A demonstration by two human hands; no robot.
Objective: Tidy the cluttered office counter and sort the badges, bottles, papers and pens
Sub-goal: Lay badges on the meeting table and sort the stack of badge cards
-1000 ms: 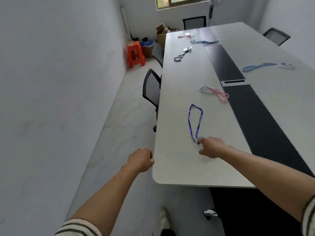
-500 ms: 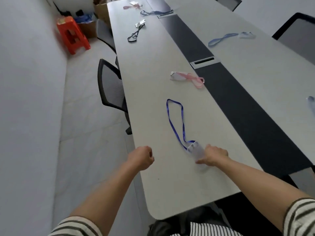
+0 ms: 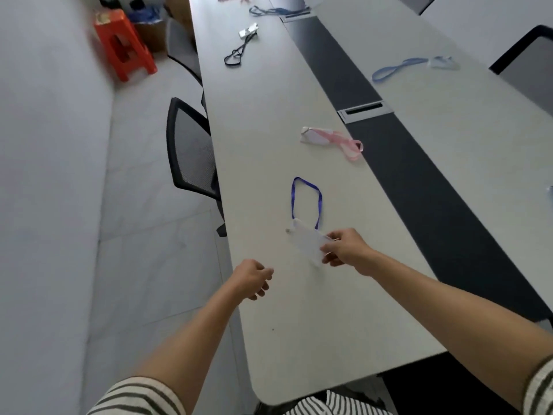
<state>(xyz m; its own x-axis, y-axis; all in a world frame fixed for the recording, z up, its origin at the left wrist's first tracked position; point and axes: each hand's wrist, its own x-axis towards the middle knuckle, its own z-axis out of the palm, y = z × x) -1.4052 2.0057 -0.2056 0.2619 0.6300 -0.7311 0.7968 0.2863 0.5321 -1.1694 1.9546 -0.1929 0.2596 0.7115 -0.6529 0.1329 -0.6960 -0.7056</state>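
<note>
Badge (image 3: 308, 242) is pinched at one edge by the right grip (image 3: 347, 250) over the table (image 3: 299, 339), its blue lanyard (image 3: 306, 202) trailing toward twelve o'clock. At seven o'clock, the left grip (image 3: 253, 281) hangs loosely curled and empty.

The bench (image 3: 269, 121) is pale grey with a black strip (image 3: 419, 190) down its middle. On it lie a blue lanyard (image 3: 320, 202) with a whitish badge (image 3: 306, 241), a pink lanyard (image 3: 344, 142), a black lanyard (image 3: 239, 52) and a pale blue lanyard (image 3: 395, 68). The stool (image 3: 125, 43) is orange, the chair (image 3: 191, 151) black, the sleeves (image 3: 134, 396) black-and-white striped.
</note>
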